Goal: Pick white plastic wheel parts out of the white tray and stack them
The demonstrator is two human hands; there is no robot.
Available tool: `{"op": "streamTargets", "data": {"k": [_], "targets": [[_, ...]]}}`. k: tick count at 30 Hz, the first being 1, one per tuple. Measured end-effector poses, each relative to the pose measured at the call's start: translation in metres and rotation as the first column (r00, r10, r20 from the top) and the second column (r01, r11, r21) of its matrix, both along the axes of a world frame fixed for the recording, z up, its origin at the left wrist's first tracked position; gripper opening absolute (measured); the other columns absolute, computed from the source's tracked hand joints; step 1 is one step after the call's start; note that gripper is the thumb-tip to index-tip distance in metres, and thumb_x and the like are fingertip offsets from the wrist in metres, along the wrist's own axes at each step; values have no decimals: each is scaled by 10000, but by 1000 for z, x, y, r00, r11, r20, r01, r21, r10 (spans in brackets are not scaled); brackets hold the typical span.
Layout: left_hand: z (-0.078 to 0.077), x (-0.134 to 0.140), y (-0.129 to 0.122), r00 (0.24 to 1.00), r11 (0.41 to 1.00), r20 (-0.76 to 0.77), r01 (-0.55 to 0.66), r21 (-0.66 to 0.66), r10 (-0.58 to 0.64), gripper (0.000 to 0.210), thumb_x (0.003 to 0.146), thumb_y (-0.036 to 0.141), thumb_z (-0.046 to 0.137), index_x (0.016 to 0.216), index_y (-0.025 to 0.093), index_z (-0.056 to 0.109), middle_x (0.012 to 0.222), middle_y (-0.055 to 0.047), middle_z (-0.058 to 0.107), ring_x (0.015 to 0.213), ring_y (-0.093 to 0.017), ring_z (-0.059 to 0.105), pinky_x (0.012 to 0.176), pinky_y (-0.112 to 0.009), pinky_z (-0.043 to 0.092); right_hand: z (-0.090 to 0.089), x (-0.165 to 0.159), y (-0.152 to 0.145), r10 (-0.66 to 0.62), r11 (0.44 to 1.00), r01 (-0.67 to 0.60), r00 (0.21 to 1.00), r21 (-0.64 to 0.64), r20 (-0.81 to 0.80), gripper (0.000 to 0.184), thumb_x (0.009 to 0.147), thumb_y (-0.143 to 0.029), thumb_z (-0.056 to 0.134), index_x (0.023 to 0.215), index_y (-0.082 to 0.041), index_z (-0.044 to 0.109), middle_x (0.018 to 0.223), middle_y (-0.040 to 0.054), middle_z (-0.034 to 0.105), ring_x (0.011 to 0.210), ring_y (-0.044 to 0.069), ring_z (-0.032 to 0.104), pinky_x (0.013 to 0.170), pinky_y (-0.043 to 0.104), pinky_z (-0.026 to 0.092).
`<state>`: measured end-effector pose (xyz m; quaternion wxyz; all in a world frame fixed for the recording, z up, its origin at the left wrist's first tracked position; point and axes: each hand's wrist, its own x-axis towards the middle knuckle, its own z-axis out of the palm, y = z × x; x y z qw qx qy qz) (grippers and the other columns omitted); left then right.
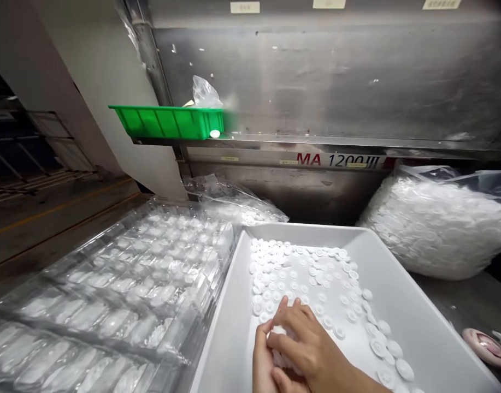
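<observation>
Low in a white plastic tray (422, 305), my two hands are cupped together around a small cluster of round white plastic discs (281, 360). My right hand (305, 338) arches over them from the right with its fingers curled. My left hand (261, 355) stands on the near left, its fingertips close to the right fingers; most of it is below the picture edge. The fingers partly hide the gathered discs. Many more loose white discs (294, 286) lie over the tray floor, thickest at the far left and along the right wall.
Left of the tray stands a clear plastic tray (180, 327) with rows of wrapped white pieces. A bag of white discs (442, 229) sits at right, another clear bag (242, 202) behind. A green bin (164, 123) rests on the machine ledge. A pink round object (485, 347) lies far right.
</observation>
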<state>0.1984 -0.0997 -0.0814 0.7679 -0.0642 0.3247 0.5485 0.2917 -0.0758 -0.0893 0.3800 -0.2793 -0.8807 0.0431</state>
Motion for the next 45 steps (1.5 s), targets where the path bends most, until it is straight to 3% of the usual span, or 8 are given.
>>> {"op": "streamTargets", "data": {"k": [7,12,15,21,27,31,36,45], "targets": [[-5,2,3,996,999,88,20,-49,-16,195,807,182,479,625,190,545,635,-3,611,684,-134,623,716,-232,481,-6,5,2,-95,994,93,994,-48,-45,446,859,-427,388,1219,-164,392,1083,132,466,991,274,476,798,439,331],[-3,0,10,994,990,104,60,-131,-47,57,761,166,545,763,166,602,742,-18,659,822,-202,646,783,-292,470,-5,17,3,-101,978,108,994,-181,47,642,788,-482,523,1323,-219,287,1211,137,383,1099,328,395,840,487,352],[1,0,13,996,982,92,28,-187,-11,248,767,179,548,1011,195,590,808,-8,679,834,-201,651,777,-299,468,9,24,2,-98,943,126,990,-308,105,611,789,-406,550,1317,-237,293,1247,141,353,1097,314,409,823,471,423],[7,4,9,997,966,80,5,-258,16,367,742,167,588,1106,208,564,748,13,674,774,-197,657,729,-295,476,23,24,0,-88,706,110,994,-699,68,465,817,-299,580,1242,-370,407,1349,60,283,1239,281,337,933,447,413],[8,8,9,993,971,111,52,-235,-26,350,768,154,555,1116,189,577,800,-25,688,769,-213,663,722,-313,480,24,19,1,-172,547,54,984,-835,-49,279,782,-187,564,1028,-319,574,1245,38,399,1106,222,475,753,294,472],[7,10,10,992,970,123,71,-233,-43,419,785,185,553,1202,216,525,886,-31,691,830,-214,663,764,-323,478,22,24,3,-163,637,6,978,-771,-127,237,824,-137,530,976,-303,603,1143,27,465,966,168,544,668,250,472],[11,5,11,991,967,114,97,-235,-72,468,797,257,567,1259,260,487,1007,-52,683,906,-230,651,827,-380,469,19,40,11,-82,921,22,987,-389,-136,307,878,-66,487,1088,-256,605,1102,75,455,910,160,527,692,282,495],[13,-16,14,985,958,105,161,-237,-140,545,834,275,507,1360,249,365,1236,-88,591,1141,-262,543,947,-425,399,17,44,19,27,916,-66,994,-395,-101,341,827,65,410,1005,-154,602,1028,97,500,766,110,570,567,210,511]]}}
